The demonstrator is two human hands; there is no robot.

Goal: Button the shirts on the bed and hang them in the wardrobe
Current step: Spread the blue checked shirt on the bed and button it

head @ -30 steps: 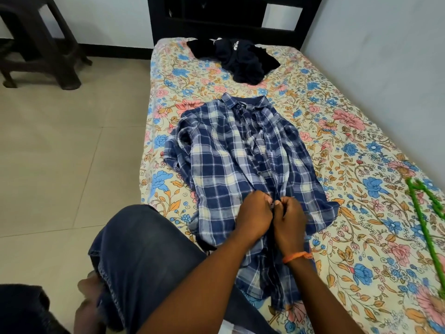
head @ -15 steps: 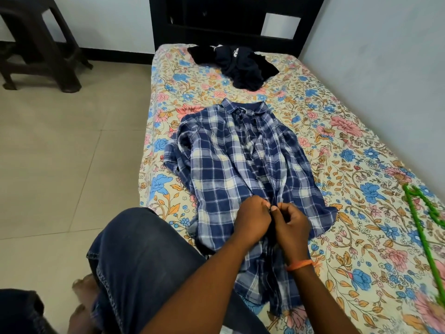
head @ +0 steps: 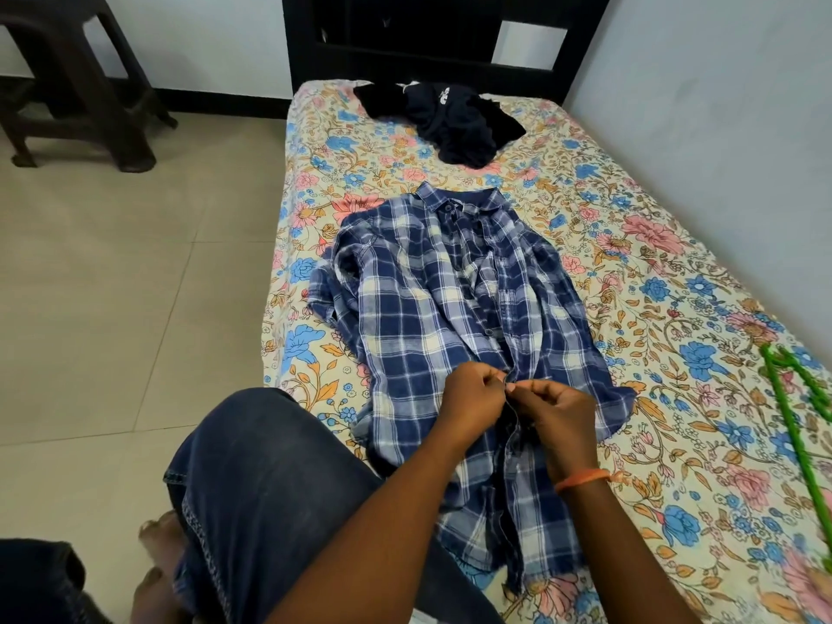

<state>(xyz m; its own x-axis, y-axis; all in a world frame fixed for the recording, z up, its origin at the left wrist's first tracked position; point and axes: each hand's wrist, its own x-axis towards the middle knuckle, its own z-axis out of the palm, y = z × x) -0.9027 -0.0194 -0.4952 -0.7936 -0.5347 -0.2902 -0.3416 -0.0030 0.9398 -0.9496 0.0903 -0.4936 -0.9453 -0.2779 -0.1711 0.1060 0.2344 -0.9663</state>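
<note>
We see a blue and white plaid shirt (head: 418, 326) spread face up along the middle of the bed (head: 675, 308), its collar pointing toward the dark headboard (head: 405, 38) and its hem reaching the near end of the mattress. Our left hand (head: 472, 405) and right hand (head: 556, 421) meet over the front placket, a little below the shirt's middle; the fingers of each are curled in, and the thumb and forefinger tips of both pinch the fabric edges together at one spot on the placket. Whether a button sits between the fingertips is too small for us to tell. An orange band (head: 585, 479) circles the right wrist. Above the hands the two front panels lie apart along the placket, with one dark button visible near the chest, while the collar sits flat. A crumpled black garment (head: 450, 123) lies farther up the bed, close to the headboard and well apart from the plaid shirt. A green hanger (head: 806, 425) rests on the floral bedsheet at the right edge of the view, apart from the shirt. Our left knee in blue jeans (head: 270, 488) is raised beside the bed's left edge, with bare toes on the tiled floor (head: 112, 286) below it. A dark plastic stool (head: 76, 78) stands on the floor at the far left.
</note>
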